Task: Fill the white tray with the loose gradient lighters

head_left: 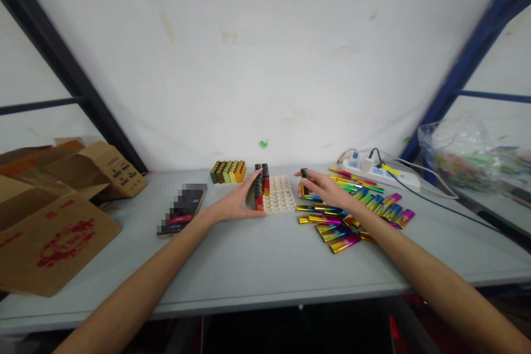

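Grey bench (pixel 257 271), wht tray (pixel 282 211) approx 12 o'clock. L hand (pixel 234 203) fingers spread round red lighters (pixel 259 202), grip: can't tell; R hand (pixel 327 187) fingers pinch gold lighter (pixel 305 190), approx 1 o'clock. Tip: hold vert., avoid knocking row.

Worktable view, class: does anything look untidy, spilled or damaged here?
The shiny pieces lie scattered at odd angles on the right, unlike the upright red pieces in the pale tray. Faint brownish marks show on the wall.
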The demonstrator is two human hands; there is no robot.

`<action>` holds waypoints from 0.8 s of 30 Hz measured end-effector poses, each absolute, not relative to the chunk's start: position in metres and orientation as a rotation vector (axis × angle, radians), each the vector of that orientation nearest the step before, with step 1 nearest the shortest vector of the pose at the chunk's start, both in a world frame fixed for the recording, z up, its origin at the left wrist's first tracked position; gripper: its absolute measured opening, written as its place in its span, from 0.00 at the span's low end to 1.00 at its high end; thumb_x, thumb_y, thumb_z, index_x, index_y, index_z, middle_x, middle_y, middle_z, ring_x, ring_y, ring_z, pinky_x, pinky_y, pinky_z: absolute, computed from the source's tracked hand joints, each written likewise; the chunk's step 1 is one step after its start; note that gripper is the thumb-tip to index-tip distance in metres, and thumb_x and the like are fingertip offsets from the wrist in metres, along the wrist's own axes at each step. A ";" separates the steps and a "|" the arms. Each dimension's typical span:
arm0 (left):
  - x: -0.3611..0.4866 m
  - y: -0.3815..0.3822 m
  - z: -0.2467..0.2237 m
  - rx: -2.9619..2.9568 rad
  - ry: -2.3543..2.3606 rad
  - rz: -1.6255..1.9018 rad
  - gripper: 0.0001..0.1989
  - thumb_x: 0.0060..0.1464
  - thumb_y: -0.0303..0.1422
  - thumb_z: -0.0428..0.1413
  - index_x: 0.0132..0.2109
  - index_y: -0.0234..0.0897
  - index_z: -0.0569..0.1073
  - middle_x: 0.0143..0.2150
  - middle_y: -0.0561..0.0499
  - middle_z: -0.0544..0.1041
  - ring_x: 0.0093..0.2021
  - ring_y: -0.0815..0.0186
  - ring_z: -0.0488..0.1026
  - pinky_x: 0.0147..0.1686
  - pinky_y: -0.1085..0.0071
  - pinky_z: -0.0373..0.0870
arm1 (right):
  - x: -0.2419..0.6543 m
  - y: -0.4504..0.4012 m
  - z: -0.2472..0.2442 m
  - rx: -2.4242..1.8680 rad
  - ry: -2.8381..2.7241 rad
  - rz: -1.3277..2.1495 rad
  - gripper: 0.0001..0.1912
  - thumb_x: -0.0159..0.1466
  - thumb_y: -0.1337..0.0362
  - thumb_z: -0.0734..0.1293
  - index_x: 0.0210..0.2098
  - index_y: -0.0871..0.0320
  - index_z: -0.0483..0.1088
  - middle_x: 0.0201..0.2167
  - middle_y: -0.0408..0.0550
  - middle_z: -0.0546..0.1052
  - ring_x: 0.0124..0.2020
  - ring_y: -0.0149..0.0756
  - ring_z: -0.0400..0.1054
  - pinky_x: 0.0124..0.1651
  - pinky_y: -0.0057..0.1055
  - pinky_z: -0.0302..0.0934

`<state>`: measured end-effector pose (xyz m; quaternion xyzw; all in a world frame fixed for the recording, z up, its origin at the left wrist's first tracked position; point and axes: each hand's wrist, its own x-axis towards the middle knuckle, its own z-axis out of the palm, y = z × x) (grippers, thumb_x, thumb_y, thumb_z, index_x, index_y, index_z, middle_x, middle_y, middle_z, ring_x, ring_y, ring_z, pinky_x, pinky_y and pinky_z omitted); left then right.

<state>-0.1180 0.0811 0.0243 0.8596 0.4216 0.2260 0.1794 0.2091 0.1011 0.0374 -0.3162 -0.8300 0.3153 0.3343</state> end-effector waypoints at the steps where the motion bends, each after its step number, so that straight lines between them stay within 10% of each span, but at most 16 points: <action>1: -0.118 0.081 0.025 2.428 1.191 0.639 0.64 0.49 0.52 0.68 0.77 0.39 0.37 0.79 0.38 0.41 0.77 0.48 0.47 0.74 0.53 0.46 | 0.208 0.101 0.036 -0.800 -2.149 0.857 0.22 0.75 0.48 0.56 0.57 0.59 0.65 0.37 0.48 0.79 0.38 0.37 0.73 0.47 0.36 0.67; 17: -0.118 0.081 0.024 2.431 1.187 0.647 0.64 0.48 0.52 0.68 0.77 0.42 0.37 0.79 0.38 0.42 0.76 0.46 0.48 0.74 0.51 0.47 | 0.199 0.097 0.033 -1.220 -2.023 0.428 0.29 0.69 0.43 0.58 0.20 0.54 0.52 0.18 0.37 0.53 0.23 0.28 0.50 0.29 0.31 0.42; 24: -0.117 0.080 0.027 2.442 1.181 0.643 0.63 0.48 0.52 0.68 0.77 0.42 0.37 0.79 0.38 0.44 0.76 0.44 0.49 0.73 0.48 0.49 | 0.198 0.099 0.031 -1.317 -1.988 0.365 0.20 0.63 0.54 0.58 0.19 0.55 0.54 0.17 0.38 0.55 0.21 0.29 0.51 0.28 0.31 0.41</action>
